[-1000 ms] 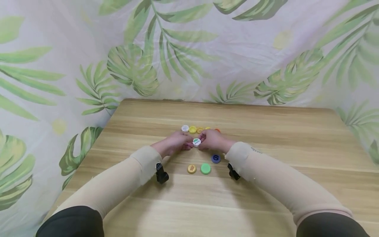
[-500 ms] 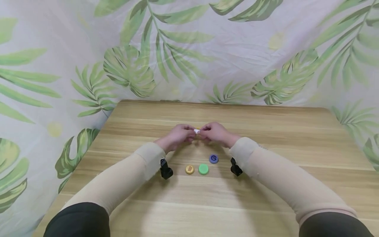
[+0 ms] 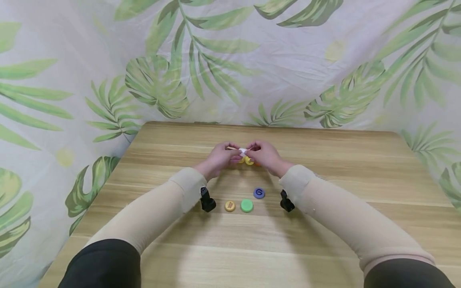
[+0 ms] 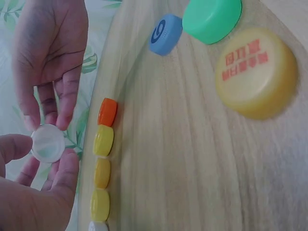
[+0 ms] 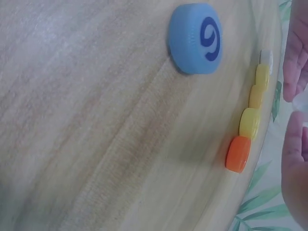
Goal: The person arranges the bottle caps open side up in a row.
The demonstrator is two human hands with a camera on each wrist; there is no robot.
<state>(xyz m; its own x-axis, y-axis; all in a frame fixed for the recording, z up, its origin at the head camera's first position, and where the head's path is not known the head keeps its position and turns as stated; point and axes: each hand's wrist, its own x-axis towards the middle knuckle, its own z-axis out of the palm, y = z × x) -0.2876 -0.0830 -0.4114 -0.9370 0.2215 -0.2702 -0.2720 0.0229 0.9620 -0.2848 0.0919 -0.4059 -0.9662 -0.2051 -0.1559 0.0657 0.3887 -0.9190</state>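
Both hands hold one small white bottle cap (image 3: 243, 152) between them, over the far side of the table. My left hand (image 3: 219, 159) pinches its left side, and my right hand (image 3: 269, 159) pinches the right side. In the left wrist view the cap (image 4: 48, 143) shows its round face, tilted up between the fingertips of the two hands. Beneath it runs a row of caps: an orange cap (image 4: 108, 112), several yellow ones such as the yellow cap (image 4: 103, 141), and a white cap (image 4: 98, 226) at the end. The hands hide part of this row in the head view.
Nearer the body, a blue cap (image 3: 259, 193), a green cap (image 3: 246, 205) and a golden-yellow cap (image 3: 230, 206) with red print lie on the wooden table (image 3: 324, 160). A leaf-patterned cloth (image 3: 230, 60) hangs behind the table's far edge.
Both hands have moved away from the body with the white cap, from in front of the row to above it. The cap has tilted from face up. The blue, green and golden-yellow caps stay put.
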